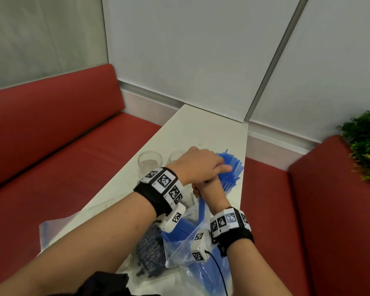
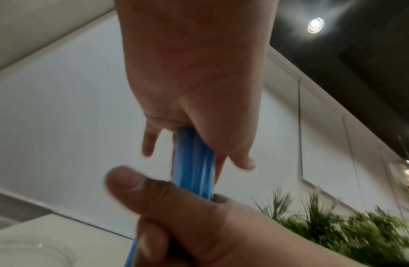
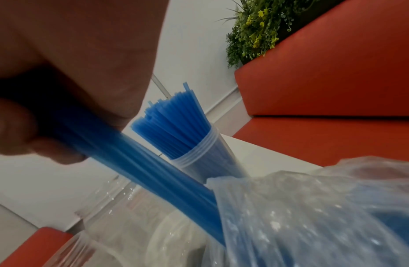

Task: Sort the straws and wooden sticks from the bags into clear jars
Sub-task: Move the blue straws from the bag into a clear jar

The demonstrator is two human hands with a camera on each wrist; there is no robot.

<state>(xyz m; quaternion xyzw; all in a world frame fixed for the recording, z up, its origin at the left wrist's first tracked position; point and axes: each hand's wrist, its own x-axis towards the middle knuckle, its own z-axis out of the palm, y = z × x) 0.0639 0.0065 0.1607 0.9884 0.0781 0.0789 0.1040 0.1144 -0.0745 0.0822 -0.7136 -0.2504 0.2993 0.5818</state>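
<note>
Both hands hold one bundle of blue straws [image 1: 201, 207] [image 2: 194, 162] [image 3: 139, 166] that sticks up out of a clear plastic bag [image 1: 186, 246] [image 3: 313, 207]. My right hand [image 1: 207, 190] [image 2: 187, 225] grips the bundle low down. My left hand [image 1: 199, 165] [image 2: 194, 90] closes round its top. Just beyond the hands stands a clear jar packed with blue straws [image 1: 231, 174] [image 3: 194, 144]. Two empty clear jars [image 1: 150, 162] [image 1: 176, 155] stand to its left. A second bag of dark sticks [image 1: 150, 253] lies near the front of the table.
The narrow white table [image 1: 201, 129] runs away from me to the wall. Red sofa seats [image 1: 73, 157] flank it on both sides. A green plant [image 1: 365, 142] sits behind the right sofa back. A flat empty bag [image 1: 51, 227] lies at the table's front left.
</note>
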